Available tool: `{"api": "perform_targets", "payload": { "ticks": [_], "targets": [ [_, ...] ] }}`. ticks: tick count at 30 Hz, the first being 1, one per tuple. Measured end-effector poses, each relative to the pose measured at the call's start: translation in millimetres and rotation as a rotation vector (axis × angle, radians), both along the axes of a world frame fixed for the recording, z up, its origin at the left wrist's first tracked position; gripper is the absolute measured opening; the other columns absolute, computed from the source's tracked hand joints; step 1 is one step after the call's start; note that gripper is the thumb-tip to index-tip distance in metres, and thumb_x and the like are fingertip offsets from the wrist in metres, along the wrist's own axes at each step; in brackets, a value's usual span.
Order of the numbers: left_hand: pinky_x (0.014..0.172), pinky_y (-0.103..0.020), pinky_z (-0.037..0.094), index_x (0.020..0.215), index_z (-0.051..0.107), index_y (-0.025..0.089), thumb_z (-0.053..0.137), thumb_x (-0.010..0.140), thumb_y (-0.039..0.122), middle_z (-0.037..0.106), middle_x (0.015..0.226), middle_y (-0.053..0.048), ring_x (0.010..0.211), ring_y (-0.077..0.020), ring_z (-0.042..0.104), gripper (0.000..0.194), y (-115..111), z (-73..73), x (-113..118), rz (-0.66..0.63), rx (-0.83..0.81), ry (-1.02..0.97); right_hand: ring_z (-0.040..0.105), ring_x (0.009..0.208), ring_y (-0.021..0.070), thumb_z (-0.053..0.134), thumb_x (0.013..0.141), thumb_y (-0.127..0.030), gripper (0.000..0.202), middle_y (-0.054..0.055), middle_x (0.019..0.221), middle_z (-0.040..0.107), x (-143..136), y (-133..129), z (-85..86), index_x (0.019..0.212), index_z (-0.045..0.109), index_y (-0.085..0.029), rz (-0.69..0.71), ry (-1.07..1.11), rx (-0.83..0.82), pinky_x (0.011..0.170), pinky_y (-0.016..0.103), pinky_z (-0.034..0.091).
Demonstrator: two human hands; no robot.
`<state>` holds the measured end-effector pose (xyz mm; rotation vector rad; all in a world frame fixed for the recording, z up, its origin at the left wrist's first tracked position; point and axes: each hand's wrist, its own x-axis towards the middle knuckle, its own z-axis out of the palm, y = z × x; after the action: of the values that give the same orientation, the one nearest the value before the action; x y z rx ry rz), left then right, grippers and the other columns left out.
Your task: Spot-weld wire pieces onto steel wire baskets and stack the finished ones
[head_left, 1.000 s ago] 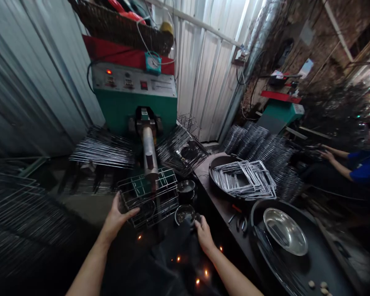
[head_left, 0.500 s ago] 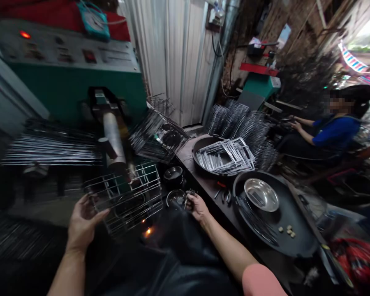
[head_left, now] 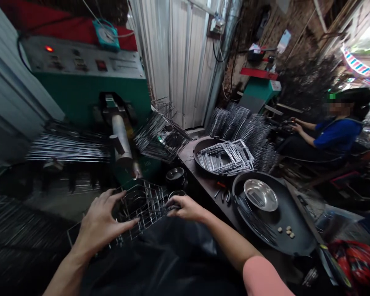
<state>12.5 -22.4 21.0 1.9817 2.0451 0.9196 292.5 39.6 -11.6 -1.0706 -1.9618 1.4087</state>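
My left hand (head_left: 100, 224) has its thumb and fingers around the left part of a wire basket (head_left: 156, 197), which is tilted above the dark apron (head_left: 160, 250). My right hand (head_left: 186, 207) is closed in a pinch against the basket's right end. Something small and dark shows at its fingertips, too unclear to name. Just behind the basket, the round metal arm (head_left: 122, 142) of a green machine (head_left: 77, 92) points down toward it. A small bowl (head_left: 176, 193) is partly hidden behind my right hand.
Stacked wire frames (head_left: 70, 146) lie left of the machine arm; more wire baskets (head_left: 162, 135) lean right of it. On the right bench are a pan of wire frames (head_left: 197, 158), pliers (head_left: 225, 195) and a large pan (head_left: 299, 230) with a steel bowl (head_left: 273, 201). Another person (head_left: 336, 131) sits beyond.
The wire basket has come down toward my lap and turned. My left hand has moved right over it, and my right hand has gone from beside the small bowl to the basket. The sparks are gone.
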Motion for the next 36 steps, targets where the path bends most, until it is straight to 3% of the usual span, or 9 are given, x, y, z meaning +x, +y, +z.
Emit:
{"api": "perform_targets", "payload": {
  "ticks": [2,5,8,14,19,23,29,36],
  "targets": [
    [0.111,-0.064,0.039,0.124,0.061,0.019,0.073,0.058,0.06,0.054,0.139,-0.021,0.135,-0.0465,0.045,0.079,5,8.8,10,-0.039,-0.002,0.096,0.064,0.078,0.0132,0.081,0.066,-0.014,0.026,-0.005,0.078,0.069,-22,5,21.3,0.089,0.073,-0.019,0.061,0.022,-0.065,0.076,0.024,0.049],
    [0.109,-0.062,0.042,0.127,0.061,0.02,0.075,0.059,0.055,0.054,0.138,-0.022,0.132,-0.0471,0.047,0.078,11,14.2,15,-0.076,-0.027,0.199,0.063,0.075,0.012,0.074,0.071,-0.01,0.013,-0.005,0.075,0.067,-52,14,30.5,0.082,0.071,-0.017,0.023,0.113,-0.127,0.077,0.025,0.05],
    [0.107,-0.063,0.042,0.127,0.062,0.016,0.075,0.06,0.05,0.055,0.135,-0.024,0.129,-0.0488,0.048,0.077,15,19.1,12,-0.091,-0.02,0.293,0.066,0.082,0.014,0.068,0.077,-0.011,0.011,-0.003,0.079,0.071,-71,17,24.7,0.084,0.074,-0.016,0.002,0.205,-0.103,0.083,0.027,0.051],
    [0.107,-0.061,0.041,0.128,0.062,0.014,0.073,0.059,0.049,0.056,0.132,-0.024,0.127,-0.0473,0.049,0.078,19,29.5,2,-0.082,-0.027,0.48,0.069,0.098,0.0173,0.065,0.086,-0.018,0.015,0.002,0.093,0.075,-83,15,14.0,0.093,0.078,-0.016,0.135,0.299,-0.02,0.092,0.029,0.051],
    [0.105,-0.061,0.042,0.13,0.062,0.015,0.074,0.06,0.049,0.058,0.131,-0.023,0.126,-0.0472,0.051,0.079,17,19.8,0,-0.086,-0.116,0.508,0.069,0.1,0.0181,0.069,0.085,-0.019,0.013,0.003,0.098,0.076,-92,15,-0.9,0.094,0.078,-0.017,0.104,0.266,0.028,0.094,0.029,0.051],
    [0.098,-0.059,0.048,0.127,0.064,0.017,0.072,0.063,0.049,0.06,0.128,-0.023,0.12,-0.0445,0.056,0.073,17,11.1,-5,-0.1,-0.135,0.486,0.068,0.105,0.0177,0.06,0.093,-0.023,0.021,0.004,0.101,0.075,-84,12,-9.7,0.104,0.076,-0.015,0.221,0.28,-0.035,0.096,0.03,0.051],
    [0.094,-0.061,0.049,0.128,0.063,0.014,0.068,0.068,0.044,0.06,0.125,-0.026,0.119,-0.0452,0.056,0.067,20,7.8,-9,-0.109,-0.072,0.565,0.066,0.109,0.0194,0.076,0.084,-0.025,0.028,0.009,0.112,0.072,-80,20,-22.1,0.111,0.071,-0.016,0.298,0.174,0.298,0.098,0.031,0.05],
    [0.1,-0.063,0.046,0.128,0.065,0.016,0.068,0.066,0.042,0.062,0.127,-0.024,0.122,-0.0468,0.055,0.068,25,4.7,-14,-0.133,-0.105,0.507,0.068,0.104,0.0167,0.067,0.088,-0.015,0.018,0.009,0.109,0.072,-91,24,-35.0,0.105,0.072,-0.017,0.256,0.035,0.538,0.091,0.028,0.053]
  ]
}}
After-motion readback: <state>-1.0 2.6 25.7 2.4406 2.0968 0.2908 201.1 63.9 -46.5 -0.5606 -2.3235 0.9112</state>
